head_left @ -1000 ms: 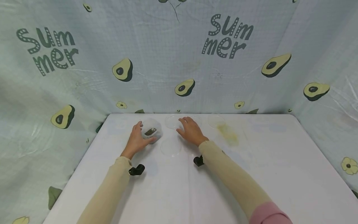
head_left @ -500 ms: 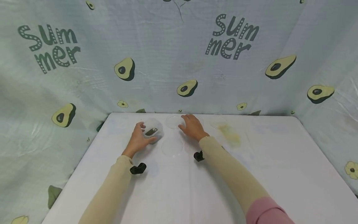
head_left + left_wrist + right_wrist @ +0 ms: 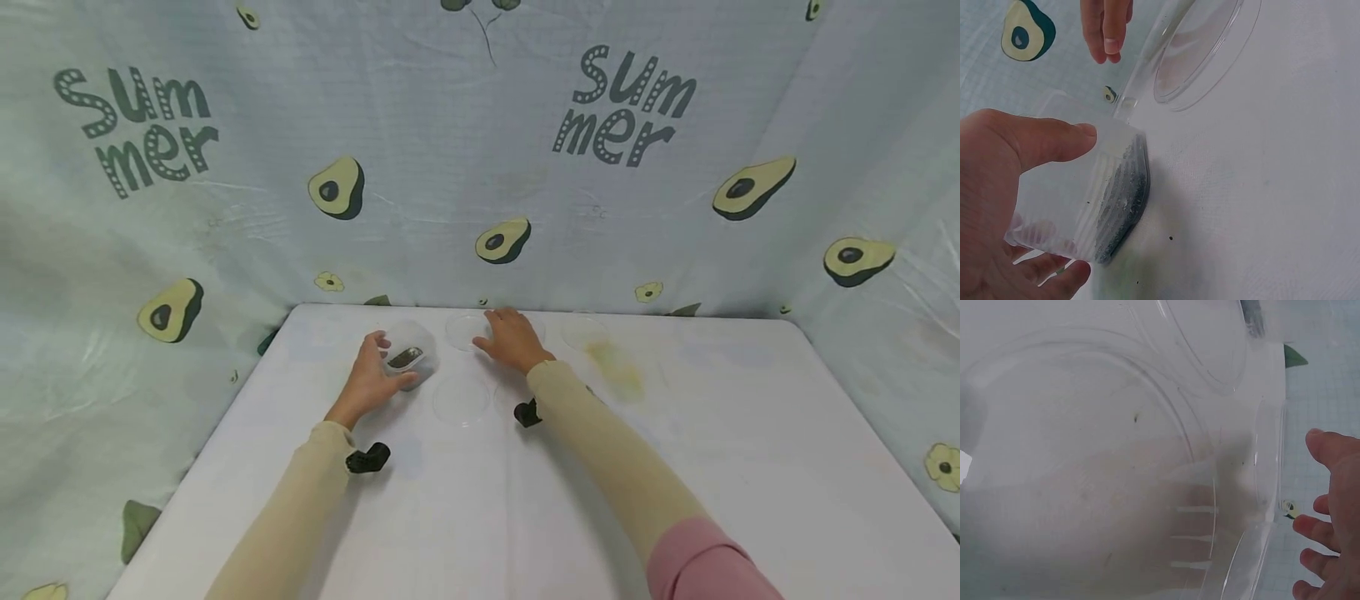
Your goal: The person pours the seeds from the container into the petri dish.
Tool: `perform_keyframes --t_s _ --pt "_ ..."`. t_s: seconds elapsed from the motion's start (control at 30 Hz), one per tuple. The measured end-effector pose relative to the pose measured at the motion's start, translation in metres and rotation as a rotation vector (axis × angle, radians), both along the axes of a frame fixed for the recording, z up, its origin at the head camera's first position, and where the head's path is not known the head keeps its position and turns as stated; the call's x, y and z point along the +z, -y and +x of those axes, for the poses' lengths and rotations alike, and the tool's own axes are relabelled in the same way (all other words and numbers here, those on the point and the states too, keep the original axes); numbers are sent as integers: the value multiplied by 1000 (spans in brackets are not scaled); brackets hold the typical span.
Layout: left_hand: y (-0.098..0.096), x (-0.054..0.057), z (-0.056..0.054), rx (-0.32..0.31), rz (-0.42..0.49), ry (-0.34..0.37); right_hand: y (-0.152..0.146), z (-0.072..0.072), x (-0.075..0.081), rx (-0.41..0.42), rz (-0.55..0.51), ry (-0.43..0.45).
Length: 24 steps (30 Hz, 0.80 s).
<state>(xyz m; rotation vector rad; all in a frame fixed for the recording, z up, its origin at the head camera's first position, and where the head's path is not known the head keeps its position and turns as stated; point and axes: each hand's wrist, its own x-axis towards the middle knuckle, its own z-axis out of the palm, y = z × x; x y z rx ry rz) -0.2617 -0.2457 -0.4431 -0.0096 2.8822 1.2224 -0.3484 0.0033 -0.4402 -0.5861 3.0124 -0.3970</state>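
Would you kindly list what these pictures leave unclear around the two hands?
- Dark contents of the plastic container: blurred by frosted walls in the left wrist view, too small in the head view.
- Right hand: cut off by the right wrist view's edge; contact with the clear dish cannot be told.
- Left hand: its fingertips are hidden behind the container.

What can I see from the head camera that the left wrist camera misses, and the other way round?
Only the head view shows both sleeves, the table, the avocado backdrop's "summer" print and the right hand whole. Only the left wrist view shows the dark grains lying along the tub's low side and specks on the cloth. Both show the left hand gripping the tub and a clear dish beside it.
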Motion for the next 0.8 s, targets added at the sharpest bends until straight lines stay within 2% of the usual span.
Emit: perform_keyframes --t_s 0.23,0.57,0.8 --pt "2 1 3 7 -9 0 6 -4 0 18 4 13" --pt "1 -1 2 8 -28 18 5 -10 -8 7 10 -8" --pt "0 2 4 2 -24 15 10 -9 -6 -5 32 -5"
